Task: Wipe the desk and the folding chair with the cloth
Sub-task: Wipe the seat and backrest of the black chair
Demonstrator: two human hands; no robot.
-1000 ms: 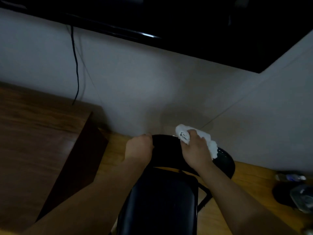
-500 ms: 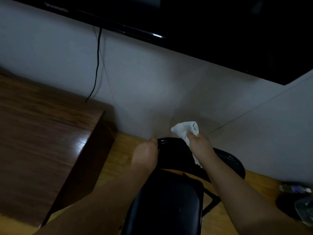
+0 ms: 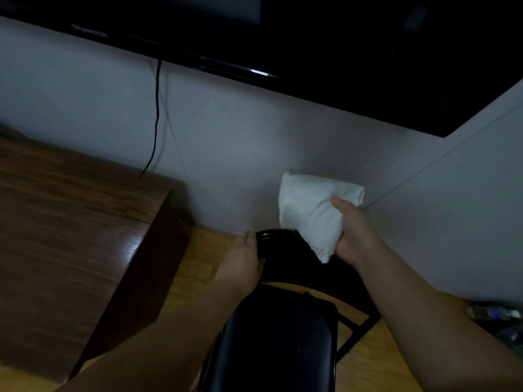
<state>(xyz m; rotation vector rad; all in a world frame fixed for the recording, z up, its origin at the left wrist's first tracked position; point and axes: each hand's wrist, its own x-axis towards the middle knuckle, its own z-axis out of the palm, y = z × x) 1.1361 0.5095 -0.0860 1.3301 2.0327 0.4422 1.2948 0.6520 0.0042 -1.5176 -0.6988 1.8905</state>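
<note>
- Nearest the camera, two bare forearms reach forward from the bottom edge, one on each side of the black padded seat (image 3: 278, 346) of the folding chair (image 3: 283, 321).
- The chair stands on a light wooden floor (image 3: 198, 267), its thin black frame legs showing at the seat's right side.
- The left hand (image 3: 243, 264) grips the left end of the chair's black backrest (image 3: 285, 247), fingers curled round its rim and thumb lying along the edge.
- The right hand (image 3: 353, 233) holds the white cloth (image 3: 311, 210) bunched in its fingers, thumb pressed on top. The cloth is raised above the right part of the backrest; its lower corner hangs down in front of the backrest, and whether it touches the chair cannot be told.
- To the left, the brown wood-grain surface (image 3: 65, 230) stands beside the chair, its dark side panel facing the chair, with a strip of floor between them.
- At the far right on the floor lie some small blurred items (image 3: 492, 312), too dim to make out.
- Behind everything is a pale wall (image 3: 226, 131), meeting a second wall at the right in a corner.
- A thin black cable (image 3: 156, 117) hangs down the wall toward the surface's back edge.
- Highest up, a dark glossy screen (image 3: 339, 38) is mounted along the wall.
</note>
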